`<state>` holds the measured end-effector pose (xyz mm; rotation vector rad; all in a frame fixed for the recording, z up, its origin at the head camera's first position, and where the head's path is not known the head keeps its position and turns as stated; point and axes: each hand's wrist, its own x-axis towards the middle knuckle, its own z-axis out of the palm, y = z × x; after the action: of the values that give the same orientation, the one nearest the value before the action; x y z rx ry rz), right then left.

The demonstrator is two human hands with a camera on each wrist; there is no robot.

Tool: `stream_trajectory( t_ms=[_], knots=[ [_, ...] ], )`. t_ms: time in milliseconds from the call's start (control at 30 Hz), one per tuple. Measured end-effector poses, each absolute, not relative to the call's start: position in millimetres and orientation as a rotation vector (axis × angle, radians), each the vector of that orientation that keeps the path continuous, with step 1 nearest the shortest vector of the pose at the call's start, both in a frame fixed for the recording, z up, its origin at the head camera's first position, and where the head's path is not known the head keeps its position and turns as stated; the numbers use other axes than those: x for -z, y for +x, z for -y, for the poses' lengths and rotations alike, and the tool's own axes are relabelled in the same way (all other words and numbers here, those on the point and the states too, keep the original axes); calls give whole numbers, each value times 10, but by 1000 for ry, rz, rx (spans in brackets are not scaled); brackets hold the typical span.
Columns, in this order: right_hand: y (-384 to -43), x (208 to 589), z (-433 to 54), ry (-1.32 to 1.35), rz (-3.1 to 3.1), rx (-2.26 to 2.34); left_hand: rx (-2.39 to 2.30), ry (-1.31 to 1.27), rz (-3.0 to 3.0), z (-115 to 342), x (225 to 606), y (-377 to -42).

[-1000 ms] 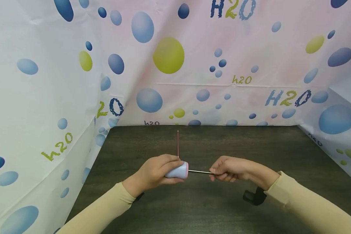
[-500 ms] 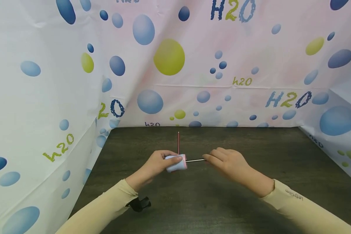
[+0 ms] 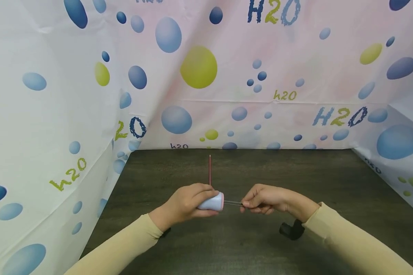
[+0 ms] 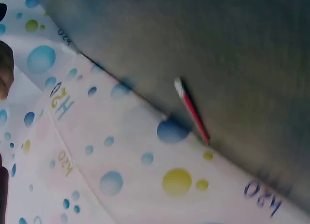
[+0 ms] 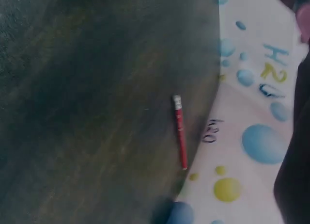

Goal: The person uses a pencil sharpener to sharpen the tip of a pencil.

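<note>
Pale blue, one cylinder (image 3: 213,202) was gripped by the left hand (image 3: 186,201) over the surface (image 3: 227,244); the right hand (image 3: 267,198) pinched one thin rod (image 3: 233,203), apparently doubled by blur, meeting the cylinder's pink end. Steady, straight alignment was judged advisable. One red pencil (image 3: 210,170) lay near the far edge.

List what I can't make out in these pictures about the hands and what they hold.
Head view: the back of the blue cylinder, covered by the left hand.
Head view: both ends of the thin rod, one hidden by the right hand, one by the cylinder.
Head view: whether it is one rod or two; it shows doubled, perhaps blurred.
Right wrist view: what the pink shape is, cut off by the right edge.
</note>
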<state>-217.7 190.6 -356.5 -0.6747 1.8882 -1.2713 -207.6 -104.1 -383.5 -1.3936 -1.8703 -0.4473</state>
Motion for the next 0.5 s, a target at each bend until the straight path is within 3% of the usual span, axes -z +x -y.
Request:
stream_trajectory(
  t_ms=[67, 133, 333, 433, 500],
  knots=[
    [-2211, 3563, -1931, -660, -1841, 1259, 445, -1390, 1876, 1037, 3820, -2078],
    [-2180, 3559, -1922, -833, -2032, 1204, 620, -1317, 2111, 1029, 3781, -2052],
    [-2062, 3613, -1812, -1914, -3260, 354, 1667, -531, 2736, 1017, 3668, -2048],
    [-2096, 3657, -1769, -2308, -3461, 130, 1983, -356, 2748, 1015, 3630, -2070],
    [-2105, 3678, -1752, -2437, -3473, 120, 1995, -387, 2752, 1012, 3620, -2054]
  ],
)
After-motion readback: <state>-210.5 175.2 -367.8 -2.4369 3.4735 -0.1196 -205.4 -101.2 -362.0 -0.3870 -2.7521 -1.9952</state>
